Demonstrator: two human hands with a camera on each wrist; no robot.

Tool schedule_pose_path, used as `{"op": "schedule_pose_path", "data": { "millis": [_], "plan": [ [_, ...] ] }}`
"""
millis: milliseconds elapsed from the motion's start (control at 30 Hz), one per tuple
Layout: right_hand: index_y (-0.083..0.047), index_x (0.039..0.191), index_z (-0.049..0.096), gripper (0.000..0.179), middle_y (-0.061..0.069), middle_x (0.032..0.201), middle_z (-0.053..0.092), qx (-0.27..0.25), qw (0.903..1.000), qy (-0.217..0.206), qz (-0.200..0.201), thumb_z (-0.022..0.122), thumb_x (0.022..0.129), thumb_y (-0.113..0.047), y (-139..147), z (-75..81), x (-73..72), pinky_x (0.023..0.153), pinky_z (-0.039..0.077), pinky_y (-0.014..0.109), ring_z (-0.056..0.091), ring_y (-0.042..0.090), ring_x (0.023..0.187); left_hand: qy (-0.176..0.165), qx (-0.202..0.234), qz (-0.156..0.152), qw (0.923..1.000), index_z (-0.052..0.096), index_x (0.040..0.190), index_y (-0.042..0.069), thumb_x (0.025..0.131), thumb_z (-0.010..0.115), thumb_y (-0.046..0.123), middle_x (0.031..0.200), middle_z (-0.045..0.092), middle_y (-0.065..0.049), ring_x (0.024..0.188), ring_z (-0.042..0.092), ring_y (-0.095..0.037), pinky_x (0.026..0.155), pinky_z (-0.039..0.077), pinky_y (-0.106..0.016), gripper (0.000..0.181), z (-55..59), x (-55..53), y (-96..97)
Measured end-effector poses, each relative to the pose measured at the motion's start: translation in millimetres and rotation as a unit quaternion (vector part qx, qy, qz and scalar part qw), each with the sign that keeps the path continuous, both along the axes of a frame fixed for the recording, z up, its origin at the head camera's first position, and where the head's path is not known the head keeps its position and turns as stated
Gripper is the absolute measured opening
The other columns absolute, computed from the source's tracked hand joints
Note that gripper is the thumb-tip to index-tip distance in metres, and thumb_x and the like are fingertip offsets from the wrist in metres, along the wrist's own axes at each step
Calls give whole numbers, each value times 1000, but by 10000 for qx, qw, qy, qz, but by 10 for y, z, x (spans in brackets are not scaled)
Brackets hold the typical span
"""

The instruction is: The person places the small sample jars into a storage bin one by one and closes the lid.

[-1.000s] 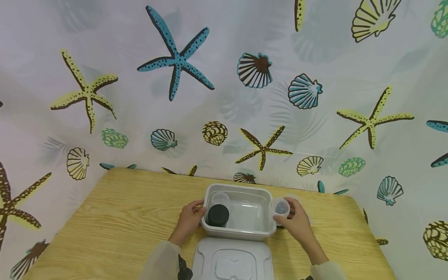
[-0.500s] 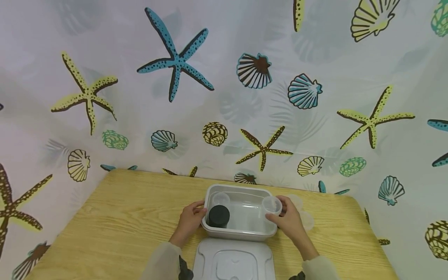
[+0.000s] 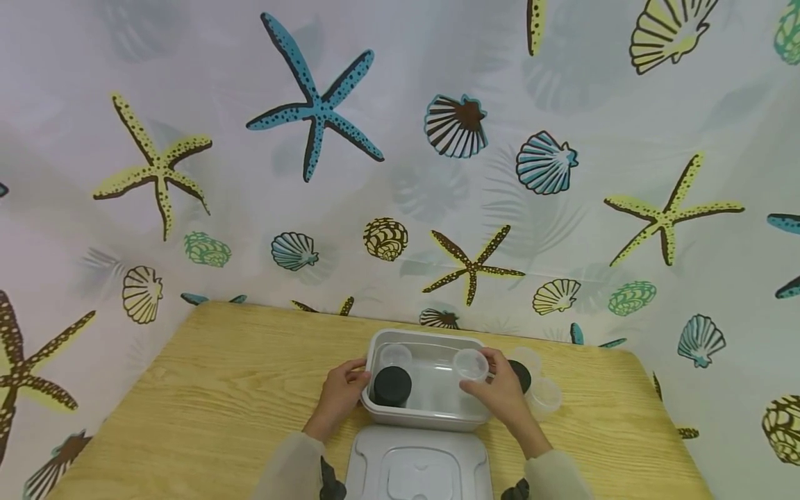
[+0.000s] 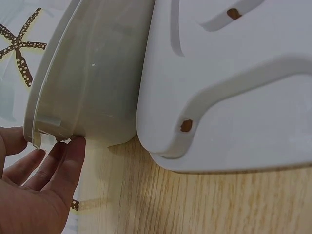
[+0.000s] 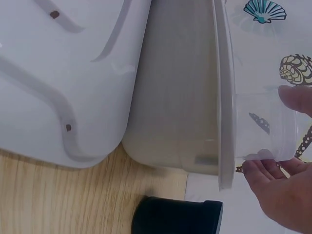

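Right fingers pinch a translucent, round cup above the smooth, rectangular tub; left fingers pinch its left rim. The bench is wood-grained.

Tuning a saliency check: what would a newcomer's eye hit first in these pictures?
The big blue starfish printed on the pale backdrop, upper left of centre in the head view, likely jumps out first. Next comes the round black container in the left end of the pale grey box on the wooden table. Then the clear cup, held by the right hand above the box's right part.
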State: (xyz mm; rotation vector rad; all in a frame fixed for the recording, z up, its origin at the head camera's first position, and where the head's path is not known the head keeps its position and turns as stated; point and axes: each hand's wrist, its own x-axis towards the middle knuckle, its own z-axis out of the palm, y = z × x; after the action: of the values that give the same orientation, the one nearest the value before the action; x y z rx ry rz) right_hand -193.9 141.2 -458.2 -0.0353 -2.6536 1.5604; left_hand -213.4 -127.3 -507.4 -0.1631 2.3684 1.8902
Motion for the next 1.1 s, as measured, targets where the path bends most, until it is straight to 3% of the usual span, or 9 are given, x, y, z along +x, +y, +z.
{"op": "schedule_pose_path", "data": {
  "millis": [600,1100],
  "plan": [
    [-2,125,51,58,17,122,58,-69,9997,-83,209,77,74,-9,-176,-161,-182,99,46,49,53,36,119,2,-150,-86,9999,52,133,0,97,53,9,116,64,-24,93,65,-24,66,56,-33,38,18,-28,-11],
    [6,124,49,61,23,120,56,-170,9992,19,357,77,71,-5,-359,-249,-310,96,46,49,52,36,114,-37,-170,-50,9998,53,132,0,96,54,10,115,64,-24,92,65,-25,65,55,-32,37,13,2,-4]
  ]
}}
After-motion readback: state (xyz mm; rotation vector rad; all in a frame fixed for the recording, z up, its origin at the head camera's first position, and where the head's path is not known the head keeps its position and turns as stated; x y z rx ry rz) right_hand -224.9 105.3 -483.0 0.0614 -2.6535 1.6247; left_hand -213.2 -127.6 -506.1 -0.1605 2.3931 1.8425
